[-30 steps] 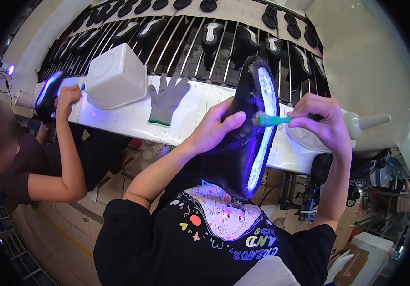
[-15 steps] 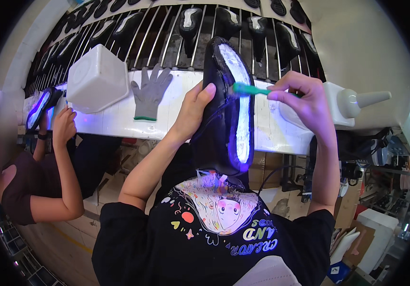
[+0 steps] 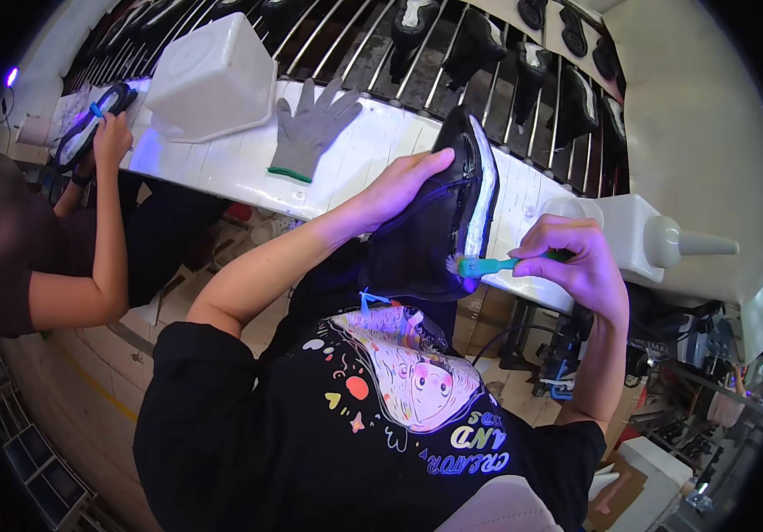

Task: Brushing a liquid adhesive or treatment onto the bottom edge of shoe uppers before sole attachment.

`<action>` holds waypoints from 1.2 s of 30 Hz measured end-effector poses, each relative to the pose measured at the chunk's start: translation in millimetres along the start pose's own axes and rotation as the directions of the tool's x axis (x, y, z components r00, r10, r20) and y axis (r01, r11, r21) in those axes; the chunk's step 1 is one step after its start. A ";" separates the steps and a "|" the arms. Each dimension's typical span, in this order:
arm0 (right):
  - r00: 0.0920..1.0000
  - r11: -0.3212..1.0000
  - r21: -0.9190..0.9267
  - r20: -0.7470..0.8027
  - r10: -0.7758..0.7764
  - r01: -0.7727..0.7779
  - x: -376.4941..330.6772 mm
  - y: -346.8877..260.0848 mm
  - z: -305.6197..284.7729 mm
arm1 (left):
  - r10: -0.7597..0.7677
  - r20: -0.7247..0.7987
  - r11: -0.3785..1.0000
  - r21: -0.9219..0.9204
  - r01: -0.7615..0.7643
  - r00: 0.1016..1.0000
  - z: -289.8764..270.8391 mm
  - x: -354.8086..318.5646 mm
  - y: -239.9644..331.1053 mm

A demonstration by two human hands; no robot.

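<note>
My left hand (image 3: 404,188) is closed round the upper of a black boot (image 3: 417,244), its thumb near the toe end. The boot is tilted on its side over the table's near edge, and a white strip (image 3: 481,199) runs along its bottom. A green toothbrush-like brush (image 3: 491,265) is pinched in my right hand (image 3: 568,251). Its bristles touch, or nearly touch, the boot's lower edge near the heel. Beyond my left forearm, a grey glove (image 3: 312,133) with a green cuff lies flat on the white table (image 3: 213,173).
A white square container (image 3: 208,84) stands at the table's left. To the right is a white bottle (image 3: 643,235) with a long nozzle. Behind, a metal-bar rack (image 3: 346,58) carries several black shoes. At far left, a co-worker's hand (image 3: 112,140) holds a blue tool on a shoe.
The brush has moved down the boot, from the middle of the white strip to the heel end. The boot has turned more on its side. My view has swung, shifting the table.
</note>
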State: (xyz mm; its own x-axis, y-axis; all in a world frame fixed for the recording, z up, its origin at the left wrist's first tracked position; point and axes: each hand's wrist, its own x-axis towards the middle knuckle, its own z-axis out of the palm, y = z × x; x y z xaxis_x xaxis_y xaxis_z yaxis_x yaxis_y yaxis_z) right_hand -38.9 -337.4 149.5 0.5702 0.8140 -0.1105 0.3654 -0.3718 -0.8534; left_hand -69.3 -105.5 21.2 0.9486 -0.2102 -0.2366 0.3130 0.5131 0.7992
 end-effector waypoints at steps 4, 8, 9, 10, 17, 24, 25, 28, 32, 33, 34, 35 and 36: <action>0.999 1.000 0.018 0.033 -0.001 0.000 2.0 -1.0 -1.0 | -0.196 0.035 0.981 0.005 0.196 0.980 4.4 -5.7 -3.5; 0.998 0.999 0.043 0.063 0.011 -0.014 4.8 -3.0 -2.2 | -0.398 0.093 0.917 0.024 0.398 0.913 4.4 -5.4 -23.6; 0.997 0.998 0.054 0.072 -0.015 0.011 5.6 -2.4 -1.2 | -0.365 0.175 0.922 -0.070 0.382 0.914 4.9 -4.8 -34.0; 0.996 0.997 0.065 0.078 -0.036 0.031 5.9 -2.4 -1.2 | -0.412 0.198 0.895 -0.096 0.436 0.890 12.8 -8.9 -29.7; 0.993 0.996 0.053 0.097 -0.072 0.067 7.8 -3.9 -1.2 | -0.484 0.425 0.823 -0.075 0.563 0.765 24.6 -26.3 -73.6; 0.992 0.995 0.046 0.078 -0.096 0.093 12.0 3.8 -3.7 | -0.518 0.642 0.764 0.051 0.643 0.565 8.4 -29.7 -100.5; 0.991 0.995 0.035 0.090 -0.098 0.095 10.8 3.3 -4.4 | -0.514 0.654 0.763 0.052 0.645 0.555 10.7 -32.1 -97.9; 0.991 0.996 0.013 0.098 -0.090 0.089 10.3 0.7 -6.5 | -0.499 0.690 0.760 0.057 0.648 0.524 18.0 -38.2 -86.2; 0.984 0.996 0.039 0.155 -0.089 0.084 1.9 10.9 -10.7 | -0.471 0.732 0.768 0.066 0.637 0.492 28.1 -41.8 -60.4; 0.988 0.998 0.028 0.142 -0.063 0.059 -4.1 12.4 -11.9 | -0.463 0.742 0.772 0.068 0.632 0.485 30.6 -42.6 -53.2; 0.990 0.999 0.016 0.132 -0.040 0.038 -8.7 14.2 -10.9 | -0.453 0.749 0.777 0.067 0.625 0.483 31.7 -44.3 -46.7; 0.994 0.999 -0.006 0.091 -0.052 0.052 -12.8 16.0 -8.5 | -0.449 0.747 0.781 0.061 0.622 0.491 34.7 -45.9 -38.9; 0.995 0.999 -0.009 0.087 -0.048 0.049 -17.0 14.3 -5.2 | -0.545 0.646 0.760 0.110 0.641 0.534 41.1 -45.7 -29.2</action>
State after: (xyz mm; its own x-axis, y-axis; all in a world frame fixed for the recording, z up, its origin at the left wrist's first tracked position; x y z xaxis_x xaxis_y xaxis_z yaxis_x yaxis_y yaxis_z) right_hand -39.5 -358.9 141.9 0.4862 0.8665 -0.1133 0.3991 -0.3356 -0.8533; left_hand -123.7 -145.1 31.4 0.3064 -0.9296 -0.2049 0.8407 0.1633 0.5164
